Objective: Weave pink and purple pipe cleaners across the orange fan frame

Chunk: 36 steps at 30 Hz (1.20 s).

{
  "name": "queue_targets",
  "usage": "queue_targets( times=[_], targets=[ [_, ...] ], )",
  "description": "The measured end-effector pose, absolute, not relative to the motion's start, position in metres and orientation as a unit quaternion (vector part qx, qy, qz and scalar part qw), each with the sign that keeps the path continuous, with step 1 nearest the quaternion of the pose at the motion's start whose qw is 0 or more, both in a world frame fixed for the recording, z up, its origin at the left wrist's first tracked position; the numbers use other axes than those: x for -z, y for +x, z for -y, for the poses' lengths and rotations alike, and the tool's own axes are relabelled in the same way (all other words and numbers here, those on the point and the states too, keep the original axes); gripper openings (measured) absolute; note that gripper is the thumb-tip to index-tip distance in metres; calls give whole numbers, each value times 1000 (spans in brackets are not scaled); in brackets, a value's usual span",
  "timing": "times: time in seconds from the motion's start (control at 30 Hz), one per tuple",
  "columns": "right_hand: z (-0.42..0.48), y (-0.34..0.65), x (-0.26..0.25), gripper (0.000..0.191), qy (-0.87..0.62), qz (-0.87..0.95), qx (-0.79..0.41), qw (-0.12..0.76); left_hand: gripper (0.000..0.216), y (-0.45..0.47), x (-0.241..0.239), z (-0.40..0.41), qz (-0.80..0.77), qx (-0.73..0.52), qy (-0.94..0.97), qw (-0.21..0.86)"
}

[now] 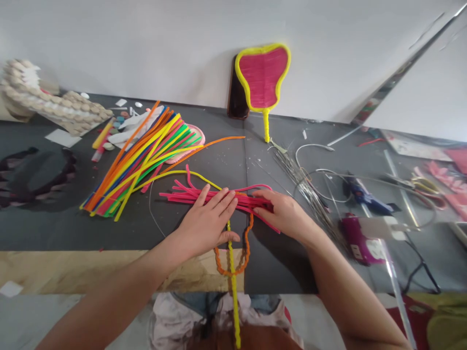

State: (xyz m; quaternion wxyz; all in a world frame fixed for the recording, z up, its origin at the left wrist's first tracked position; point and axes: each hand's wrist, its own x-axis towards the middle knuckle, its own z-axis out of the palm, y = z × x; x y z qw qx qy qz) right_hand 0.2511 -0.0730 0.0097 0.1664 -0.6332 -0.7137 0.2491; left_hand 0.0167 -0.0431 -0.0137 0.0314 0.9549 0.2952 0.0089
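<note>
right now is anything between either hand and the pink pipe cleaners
Nothing visible. The left hand lies flat on the pink pipe cleaners, and the right hand touches their other end, over the orange loop.

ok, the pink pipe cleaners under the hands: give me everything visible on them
The pink pipe cleaners are a loose bundle of thin, fuzzy, bright pink stems, lying flat and roughly side by side, running left to right across the dark mat. Their left ends splay out unevenly; one stem loops up at the right. The left hand lies flat across the bundle's middle, and the right hand presses its right part with the fingertips. A yellow stem and an orange outline run beneath them.
</note>
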Motion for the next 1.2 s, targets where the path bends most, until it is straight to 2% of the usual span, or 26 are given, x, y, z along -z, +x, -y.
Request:
queue_targets(
  times=[0.2,0.3,0.37,0.5,0.63,0.8,0.87,1.07,1.2],
  targets=[
    [73,263,-20,19,-633,719,-268,106,81,16,15,43,-290,-13,956,31],
    [73,272,-24,23,-643,710,-272,92,81,16,15,43,-291,-17,956,31],
    [72,276,-23,24,-647,710,-241,141,80,16,15,43,-290,-16,956,32],
    [72,271,-21,27,-632,725,-101,256,79,17,13,43,-291,-12,956,32],
    [75,260,-27,28,-604,757,-79,236,79,17,13,44,-293,-13,956,28],
    [78,258,-34,28,-592,748,-53,295,80,18,13,44,-292,-13,956,25],
    [78,256,-30,26,-567,778,-63,265,79,18,13,44,-291,-14,956,25],
    [78,246,-14,29,-559,820,-82,92,76,16,16,45,-295,-23,955,21],
    [80,244,-11,32,-576,812,-68,61,76,16,18,44,-296,-25,955,19]
  ],
)
